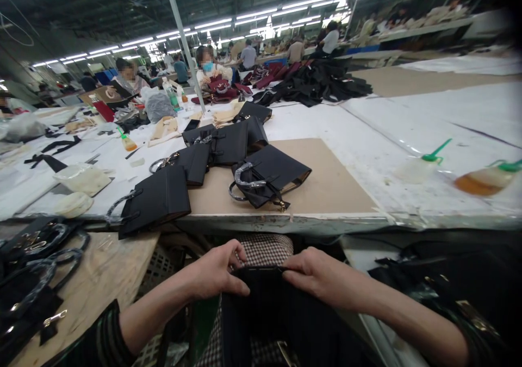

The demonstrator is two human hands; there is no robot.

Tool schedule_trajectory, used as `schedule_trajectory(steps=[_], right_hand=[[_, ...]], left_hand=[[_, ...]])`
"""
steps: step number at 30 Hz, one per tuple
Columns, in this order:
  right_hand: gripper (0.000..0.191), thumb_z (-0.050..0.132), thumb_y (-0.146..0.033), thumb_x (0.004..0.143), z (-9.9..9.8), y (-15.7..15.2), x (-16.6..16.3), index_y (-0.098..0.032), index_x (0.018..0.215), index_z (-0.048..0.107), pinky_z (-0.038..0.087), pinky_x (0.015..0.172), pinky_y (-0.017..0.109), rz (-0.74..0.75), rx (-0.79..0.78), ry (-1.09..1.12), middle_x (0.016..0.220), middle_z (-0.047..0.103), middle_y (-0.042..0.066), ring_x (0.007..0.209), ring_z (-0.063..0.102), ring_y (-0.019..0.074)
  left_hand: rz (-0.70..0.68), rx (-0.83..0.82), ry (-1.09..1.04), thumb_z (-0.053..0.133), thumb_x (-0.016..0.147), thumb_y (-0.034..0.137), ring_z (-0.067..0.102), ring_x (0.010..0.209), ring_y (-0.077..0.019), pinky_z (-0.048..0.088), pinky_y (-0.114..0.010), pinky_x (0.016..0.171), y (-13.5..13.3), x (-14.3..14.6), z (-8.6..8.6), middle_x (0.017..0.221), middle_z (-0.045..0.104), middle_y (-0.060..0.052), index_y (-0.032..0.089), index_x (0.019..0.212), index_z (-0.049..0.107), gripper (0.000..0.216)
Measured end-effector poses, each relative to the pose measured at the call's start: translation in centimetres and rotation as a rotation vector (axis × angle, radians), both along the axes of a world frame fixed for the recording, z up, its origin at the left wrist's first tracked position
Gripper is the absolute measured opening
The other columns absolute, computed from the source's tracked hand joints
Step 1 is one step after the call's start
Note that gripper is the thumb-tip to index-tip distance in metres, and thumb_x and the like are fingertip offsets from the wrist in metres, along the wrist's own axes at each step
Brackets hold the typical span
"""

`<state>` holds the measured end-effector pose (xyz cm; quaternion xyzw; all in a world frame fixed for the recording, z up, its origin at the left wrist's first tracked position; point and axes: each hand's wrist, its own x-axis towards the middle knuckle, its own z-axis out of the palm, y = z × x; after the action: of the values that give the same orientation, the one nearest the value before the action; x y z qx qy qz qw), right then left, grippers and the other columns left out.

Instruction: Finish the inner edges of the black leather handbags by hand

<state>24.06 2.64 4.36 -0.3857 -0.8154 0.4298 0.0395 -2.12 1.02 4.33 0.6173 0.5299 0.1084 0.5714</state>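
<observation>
A black handbag (281, 318) lies on my lap, below the table edge. My left hand (218, 272) grips its top edge at the left, fingers curled over the rim. My right hand (316, 274) pinches the same top edge at the right. On the brown board (326, 187) in front of me lies a black handbag with wrapped handles (267, 179). More black handbags (157, 198) lie to its left and behind it.
Two glue bottles with green nozzles (487, 178) lie on the white table at the right. A heap of black bags (32, 269) sits at my left. Piles of black and maroon pieces (314, 81) lie farther back. Other people work at distant tables.
</observation>
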Motion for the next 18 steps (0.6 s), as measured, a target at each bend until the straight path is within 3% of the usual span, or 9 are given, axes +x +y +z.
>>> schedule_trajectory(steps=[4,9,14,18], right_hand=[[0.021,0.050,-0.015,0.084,-0.4,-0.2,1.0,-0.018,0.079,0.069,0.040,0.060,0.024,-0.043,-0.018,0.023,0.071,0.067,0.000,0.064,0.057,0.0154],[0.044,0.048,-0.006,0.080,-1.7,0.5,1.1,-0.026,0.113,0.070,0.043,0.090,0.025,-0.024,-0.227,0.315,0.108,0.072,-0.002,0.102,0.063,0.0182],[0.028,0.058,-0.015,0.083,-2.8,1.2,0.8,-0.022,0.107,0.072,0.046,0.084,0.026,-0.066,-0.359,0.379,0.103,0.073,-0.001,0.096,0.065,0.0199],[0.023,0.068,-0.017,0.081,-3.1,1.4,0.3,-0.023,0.103,0.070,0.045,0.080,0.024,-0.127,-0.201,0.363,0.097,0.072,-0.002,0.090,0.064,0.0174]], left_hand=[[-0.096,-0.103,-0.086,0.070,0.071,0.021,0.055,0.075,-0.0143,0.039,-0.022,0.064,-0.3,1.1,-0.5,0.086,0.065,0.001,0.017,0.099,0.066,0.029],[-0.087,-0.159,-0.101,0.067,0.075,0.023,0.051,0.069,-0.0123,0.037,-0.021,0.059,-0.1,1.8,-1.3,0.078,0.063,0.001,0.016,0.096,0.071,0.023],[-0.076,-0.163,-0.093,0.066,0.078,0.027,0.050,0.070,-0.0124,0.036,-0.020,0.059,0.5,1.8,-1.6,0.078,0.062,0.001,0.016,0.096,0.072,0.022],[-0.086,-0.161,-0.070,0.067,0.078,0.028,0.049,0.068,-0.0124,0.036,-0.020,0.059,0.8,1.9,-1.6,0.078,0.062,0.001,0.015,0.099,0.071,0.025]])
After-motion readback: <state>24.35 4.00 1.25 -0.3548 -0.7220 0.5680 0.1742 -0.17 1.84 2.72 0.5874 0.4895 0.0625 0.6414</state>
